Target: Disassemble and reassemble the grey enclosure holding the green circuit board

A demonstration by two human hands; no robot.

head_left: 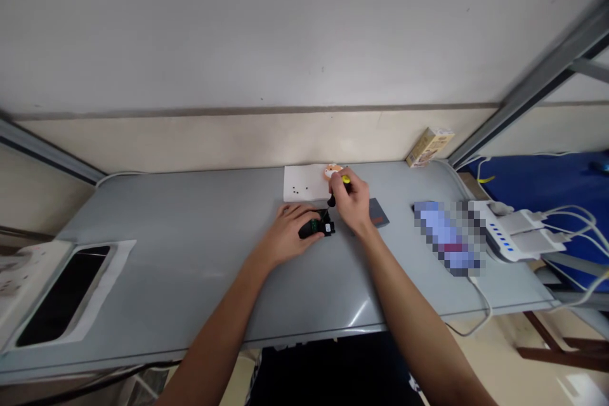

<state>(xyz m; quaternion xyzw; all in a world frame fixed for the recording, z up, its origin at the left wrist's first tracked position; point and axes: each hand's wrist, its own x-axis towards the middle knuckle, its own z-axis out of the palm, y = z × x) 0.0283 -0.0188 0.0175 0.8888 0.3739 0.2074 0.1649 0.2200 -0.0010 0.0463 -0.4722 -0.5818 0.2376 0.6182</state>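
My left hand is closed around a small black device with a green circuit board, holding it down on the grey desk. A white label shows on the device's right end. In my right hand is a screwdriver with a black and yellow handle, tilted so its lower end points at the device. Whether the tip touches a screw is too small to tell. Behind the hands lies a white sheet with several tiny dark pieces, probably screws, on it. An orange and white figure sits at the sheet's right side, partly behind my right hand.
A dark grey flat piece lies right of my right hand. Farther right are a pixelated phone on a cable and a white power strip with plugs. A box stands by the wall; a dark-screened tablet lies left.
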